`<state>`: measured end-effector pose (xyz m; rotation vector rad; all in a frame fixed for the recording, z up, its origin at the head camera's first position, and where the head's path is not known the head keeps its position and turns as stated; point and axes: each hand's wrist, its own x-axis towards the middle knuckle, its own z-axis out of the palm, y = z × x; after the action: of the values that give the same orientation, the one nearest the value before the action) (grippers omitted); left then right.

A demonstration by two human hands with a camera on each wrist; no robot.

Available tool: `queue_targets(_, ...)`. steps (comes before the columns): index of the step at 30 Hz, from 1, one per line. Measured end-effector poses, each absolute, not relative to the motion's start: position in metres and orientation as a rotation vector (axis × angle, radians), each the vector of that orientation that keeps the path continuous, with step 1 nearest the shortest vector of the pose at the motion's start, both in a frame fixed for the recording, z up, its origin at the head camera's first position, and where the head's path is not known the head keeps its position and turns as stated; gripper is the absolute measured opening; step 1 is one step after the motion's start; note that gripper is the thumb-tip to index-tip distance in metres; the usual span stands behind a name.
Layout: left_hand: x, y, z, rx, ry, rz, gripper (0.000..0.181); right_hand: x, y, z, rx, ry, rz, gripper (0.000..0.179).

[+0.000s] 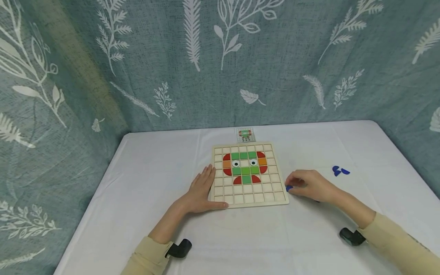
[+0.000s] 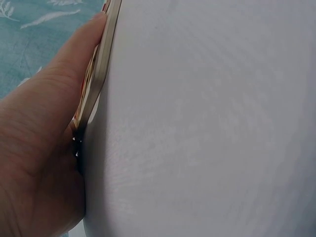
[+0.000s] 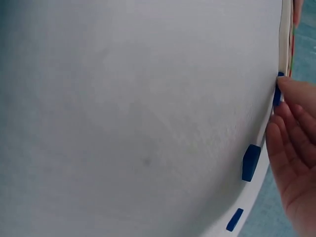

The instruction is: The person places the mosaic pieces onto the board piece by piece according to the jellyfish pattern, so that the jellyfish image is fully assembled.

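A square wooden grid board (image 1: 225,199) lies on the table. Red, green and orange tiles and two eye tiles (image 1: 253,162) form a figure on it. My left hand (image 1: 200,193) rests along the board's lower left corner, fingers straight by the left side and thumb on the front edge. In the left wrist view, the thumb (image 2: 69,64) lies over the board's rim (image 2: 101,64). Beside the board's right edge, my right hand (image 1: 311,186) pinches a small blue tile (image 1: 289,188) between thumb and fingers. The right wrist view shows that tile (image 3: 277,91) upright against the board's side.
Right of the board lie several blue rounded tiles (image 1: 345,171). Two more blue pieces, one larger (image 3: 251,163) and one smaller (image 3: 235,219), appear near the right hand in its wrist view. A picture card (image 1: 245,135) lies behind the board, before a patterned curtain (image 1: 206,95).
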<state>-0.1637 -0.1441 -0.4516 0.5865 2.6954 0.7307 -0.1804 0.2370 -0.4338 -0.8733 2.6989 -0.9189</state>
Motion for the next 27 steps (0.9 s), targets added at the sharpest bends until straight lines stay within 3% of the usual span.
queue_targets(6,-0.163,-0.143,-0.448,0.582,2.688,0.740,0.120,-0.178,0.237,-0.433,-0.776,2.827,-0.829,0.009)
queue_targets(12,-0.163,-0.144,-0.448,0.579,2.695,0.733,0.120,-0.174,0.241,-0.431,-0.640,2.958,-0.705,0.023)
queue_targets(17,-0.163,-0.143,-0.448,0.580,2.691,0.736,0.120,-0.175,0.251,-0.432,-0.736,2.865,-0.838,0.017)
queue_targets(27,-0.162,-0.143,-0.449,0.581,2.701,0.714,0.120,-0.177,0.260,-0.437,-0.868,2.736,-0.952,0.028)
